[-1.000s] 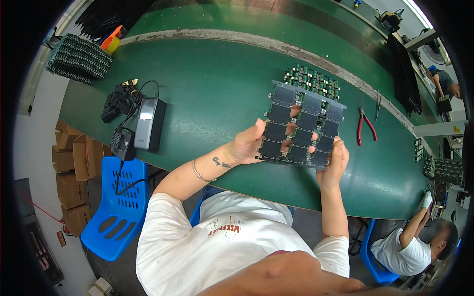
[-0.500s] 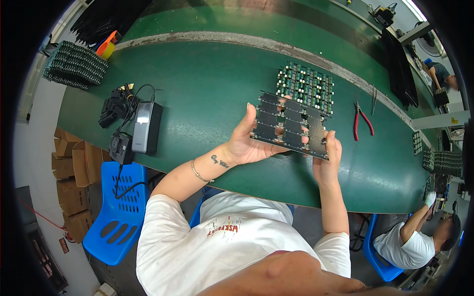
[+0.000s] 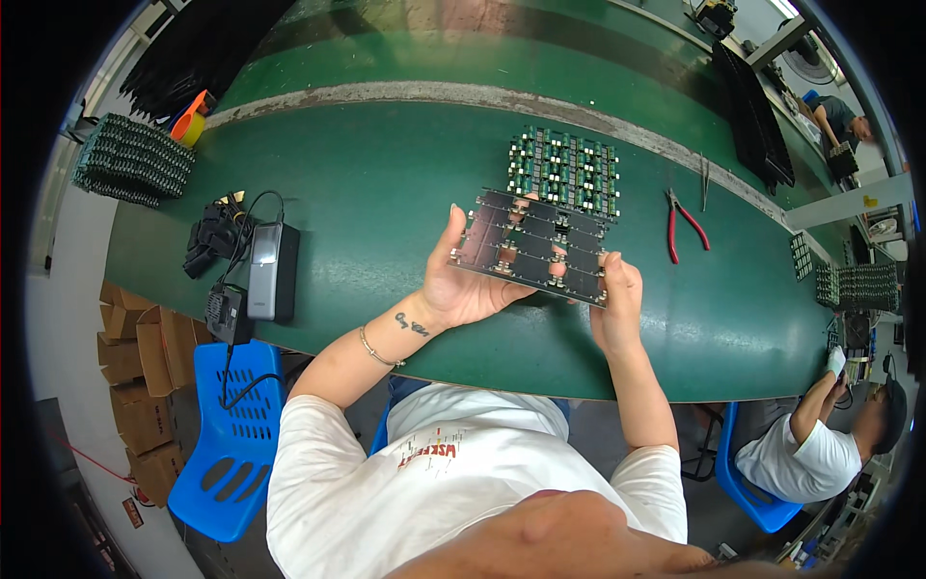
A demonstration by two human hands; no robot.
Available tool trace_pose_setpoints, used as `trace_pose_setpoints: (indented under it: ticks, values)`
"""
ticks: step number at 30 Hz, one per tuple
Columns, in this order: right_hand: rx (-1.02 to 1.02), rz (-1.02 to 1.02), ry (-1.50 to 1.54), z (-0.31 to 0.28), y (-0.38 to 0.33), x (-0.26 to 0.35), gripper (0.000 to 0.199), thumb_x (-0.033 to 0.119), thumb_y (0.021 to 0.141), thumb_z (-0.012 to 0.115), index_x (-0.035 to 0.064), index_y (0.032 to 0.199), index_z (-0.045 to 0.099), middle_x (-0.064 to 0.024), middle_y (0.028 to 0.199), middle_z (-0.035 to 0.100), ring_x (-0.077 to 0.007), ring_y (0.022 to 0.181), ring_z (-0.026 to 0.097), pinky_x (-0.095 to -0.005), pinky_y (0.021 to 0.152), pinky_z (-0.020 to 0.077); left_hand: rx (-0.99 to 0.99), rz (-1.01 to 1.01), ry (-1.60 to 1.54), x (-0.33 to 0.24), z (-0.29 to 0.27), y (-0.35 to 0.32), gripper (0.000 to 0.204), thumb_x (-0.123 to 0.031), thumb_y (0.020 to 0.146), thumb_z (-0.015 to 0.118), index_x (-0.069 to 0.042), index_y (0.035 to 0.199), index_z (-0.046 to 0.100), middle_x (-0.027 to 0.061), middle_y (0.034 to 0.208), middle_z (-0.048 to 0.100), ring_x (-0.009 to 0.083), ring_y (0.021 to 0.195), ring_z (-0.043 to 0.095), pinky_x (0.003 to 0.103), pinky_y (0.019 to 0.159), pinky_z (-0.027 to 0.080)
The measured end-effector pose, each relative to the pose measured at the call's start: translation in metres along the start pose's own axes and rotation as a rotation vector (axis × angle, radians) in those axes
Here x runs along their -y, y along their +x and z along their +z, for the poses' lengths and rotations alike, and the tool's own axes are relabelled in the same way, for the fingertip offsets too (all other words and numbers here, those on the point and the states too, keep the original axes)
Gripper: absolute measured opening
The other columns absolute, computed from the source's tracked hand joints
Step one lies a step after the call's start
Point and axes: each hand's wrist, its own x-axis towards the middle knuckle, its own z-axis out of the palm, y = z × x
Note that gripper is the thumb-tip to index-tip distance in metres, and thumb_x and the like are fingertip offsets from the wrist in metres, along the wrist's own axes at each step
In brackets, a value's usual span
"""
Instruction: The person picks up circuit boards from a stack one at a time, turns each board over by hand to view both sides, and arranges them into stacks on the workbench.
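Note:
Both my hands hold a dark circuit board panel (image 3: 531,246), tilted above the green table, with several rectangular sections and gaps between them. My left hand (image 3: 461,285) grips its left end, thumb up along the edge and fingers underneath. At the right end, my right hand (image 3: 618,294) pinches the edge; fingers show through the gaps. Just beyond the panel lies another circuit board panel (image 3: 564,164), its green and white components facing up. To the right rest red-handled pliers (image 3: 687,228) and a pair of tweezers (image 3: 705,181).
A grey power bank-like box (image 3: 273,272) with cables and a black adapter sits at left. Stacked circuit boards (image 3: 132,159) and an orange-yellow tape roll (image 3: 192,121) stand far left. A blue chair (image 3: 224,434) is beside me. At right, a person (image 3: 805,439) wearing a glove sits working.
The held panel has tilted slightly and its surface glare has shifted to the left part. Both hands keep their grip. The whole view has shifted a little.

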Motion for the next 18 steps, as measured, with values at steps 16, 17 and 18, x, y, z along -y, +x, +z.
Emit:
trace_pose_setpoints:
  ticks: [16,17,18]
  values:
    - [-0.027,-0.075,-0.015,0.012,0.008,0.015,0.039,0.033,0.096,0.042,0.0068,0.069,0.051,-0.0044,0.060,0.050,-0.0109,0.052,0.047,-0.0229,0.051,0.0404,-1.368,0.287,2.731,-0.187,0.050,-0.025,0.082,-0.066,0.070,0.058,-0.016,0.133,0.043,0.0184,0.109,0.057,0.0305,0.090,0.059,0.039,0.079,0.042]
    - [-0.033,-0.082,-0.015,0.010,0.009,0.016,0.039,0.033,0.096,0.042,0.0068,0.069,0.051,-0.0044,0.060,0.050,-0.0109,0.052,0.047,-0.0229,0.051,0.0404,-1.357,0.294,2.735,-0.197,0.036,-0.028,0.082,-0.066,0.070,0.058,-0.016,0.133,0.043,0.0184,0.109,0.057,0.0305,0.090,0.059,0.039,0.079,0.042]
    - [-0.039,-0.085,-0.011,0.010,0.010,0.016,0.039,0.033,0.096,0.042,0.0068,0.069,0.051,-0.0043,0.060,0.050,-0.0108,0.053,0.047,-0.0228,0.051,0.0403,-1.422,0.176,2.785,-0.207,0.021,-0.034,0.084,-0.067,0.069,0.058,-0.016,0.133,0.042,0.0175,0.109,0.057,0.0305,0.089,0.059,0.038,0.079,0.042]
